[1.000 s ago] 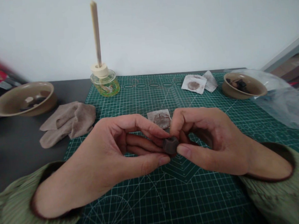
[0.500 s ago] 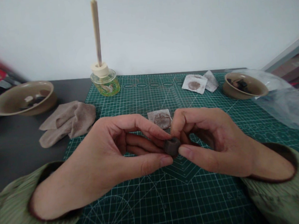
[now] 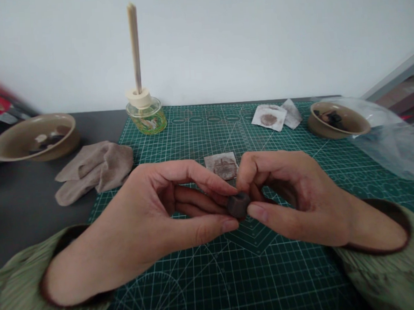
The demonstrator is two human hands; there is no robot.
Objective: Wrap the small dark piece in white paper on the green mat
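A small dark brown lump with a dent in its top is held between both hands above the green cutting mat. My left hand grips it from the left, thumb below and index finger above, the other fingers curled behind. From the right, the thumb and index finger of my right hand pinch its edge. Just behind the fingers lies a pale square patch with a brown stain, flat on the mat.
At the left are a bowl with dark pieces and a crumpled cloth. A reed diffuser stands at the mat's back left. Stained white squares, a second bowl and a clear plastic bag are at the right.
The view has shifted very slightly, so everything sits a little lower. Both hands keep their hold on the lump, which looks turned a little.
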